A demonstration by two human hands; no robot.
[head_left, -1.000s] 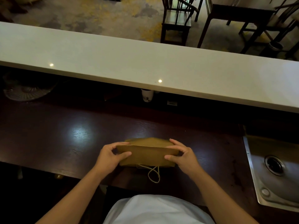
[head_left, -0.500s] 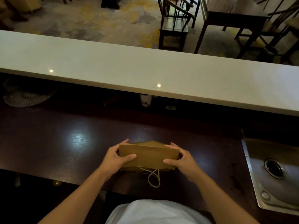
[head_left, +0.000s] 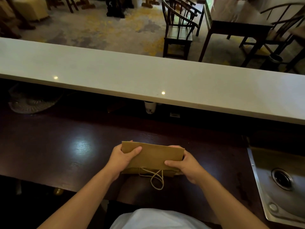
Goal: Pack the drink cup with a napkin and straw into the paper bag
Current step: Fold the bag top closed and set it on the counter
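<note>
Now paper bag (head_left: 154, 154) between both hands' fingers (head_left: 171, 162)

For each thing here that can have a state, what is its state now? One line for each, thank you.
paper bag: folded flat, not yet opened, held at both ends above the dark counter
left hand: gripping the bag's left end
right hand: gripping the bag's right end
twine handle: hanging loose below the bag
drink cup: upright under the white ledge, not packed

Bag (head_left: 154, 156) btwn hands, cup (head_left: 150, 107) behind
</note>
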